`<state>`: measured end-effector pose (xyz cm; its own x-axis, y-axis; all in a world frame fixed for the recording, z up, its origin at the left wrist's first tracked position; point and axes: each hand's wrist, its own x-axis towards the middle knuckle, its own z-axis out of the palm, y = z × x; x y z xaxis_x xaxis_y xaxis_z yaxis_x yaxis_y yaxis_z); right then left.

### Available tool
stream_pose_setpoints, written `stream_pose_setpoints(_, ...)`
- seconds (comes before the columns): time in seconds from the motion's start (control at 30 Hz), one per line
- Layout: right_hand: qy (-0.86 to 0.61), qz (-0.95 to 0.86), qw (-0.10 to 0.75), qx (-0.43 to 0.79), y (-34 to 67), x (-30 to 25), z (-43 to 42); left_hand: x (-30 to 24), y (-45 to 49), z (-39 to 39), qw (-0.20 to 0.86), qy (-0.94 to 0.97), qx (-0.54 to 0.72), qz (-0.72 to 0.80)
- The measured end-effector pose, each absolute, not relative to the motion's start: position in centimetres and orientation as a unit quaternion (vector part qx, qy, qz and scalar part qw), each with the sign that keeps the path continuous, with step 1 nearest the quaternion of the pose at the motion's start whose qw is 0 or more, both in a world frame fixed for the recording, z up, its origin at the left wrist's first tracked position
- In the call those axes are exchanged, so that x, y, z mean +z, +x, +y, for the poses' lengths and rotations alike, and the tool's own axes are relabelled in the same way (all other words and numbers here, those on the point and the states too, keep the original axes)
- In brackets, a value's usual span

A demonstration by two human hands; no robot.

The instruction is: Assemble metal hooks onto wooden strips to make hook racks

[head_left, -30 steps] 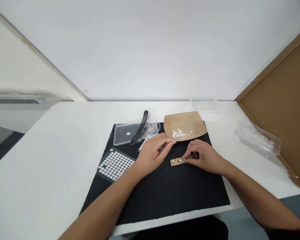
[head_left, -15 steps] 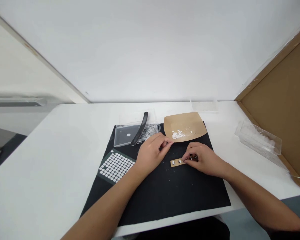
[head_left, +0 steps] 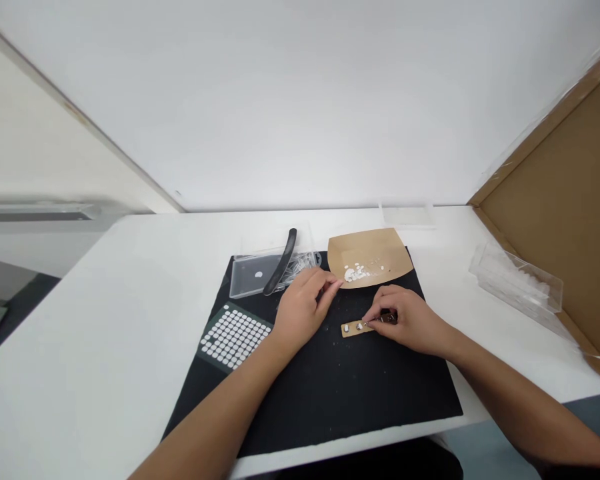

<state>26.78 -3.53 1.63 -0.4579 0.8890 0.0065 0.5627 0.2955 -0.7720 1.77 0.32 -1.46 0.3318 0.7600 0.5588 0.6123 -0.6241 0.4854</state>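
Observation:
A small brown card strip (head_left: 353,328) with white dots lies on the black mat (head_left: 330,387). My right hand (head_left: 410,319) rests on the strip's right end, fingers pinched around a small dark thing I cannot make out. My left hand (head_left: 303,307) sits just left of it, thumb and fingers pinched together near the brown paper sheet (head_left: 369,257) that carries white bits (head_left: 356,271). What the left fingers hold, if anything, is too small to see.
A dark card of white dots (head_left: 234,333) lies at the mat's left. Behind it sit a clear plastic box (head_left: 253,277) and a black curved tool (head_left: 281,261). A clear tray (head_left: 517,283) and a brown board (head_left: 565,200) stand at the right.
The view has shifted slightly. My left hand has drawn a little back from the brown paper sheet; my right hand stays on the strip.

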Motion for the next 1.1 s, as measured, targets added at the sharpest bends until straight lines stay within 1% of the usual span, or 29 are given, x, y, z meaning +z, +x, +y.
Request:
stream_pose_setpoints(0.17,-0.452,-0.783,0.253,0.345,26.8,2.3,-3.6,-1.8,1.8,0.5,0.098,0.804,0.400,0.430)
stream_pose_setpoints(0.5,-0.452,-0.795,0.254,0.317,26.8,1.5,-3.9,-1.7,1.7,0.9,0.147,0.770,0.418,0.459)
stream_pose_setpoints(0.73,-0.459,-0.787,0.251,0.328,26.3,1.2,-4.0,-2.0,2.0,1.1,0.169,0.740,0.461,0.460)
stream_pose_setpoints(1.1,-0.473,-0.779,0.258,0.321,26.4,0.9,-3.9,-2.2,1.8,2.0,0.095,0.783,0.457,0.412)
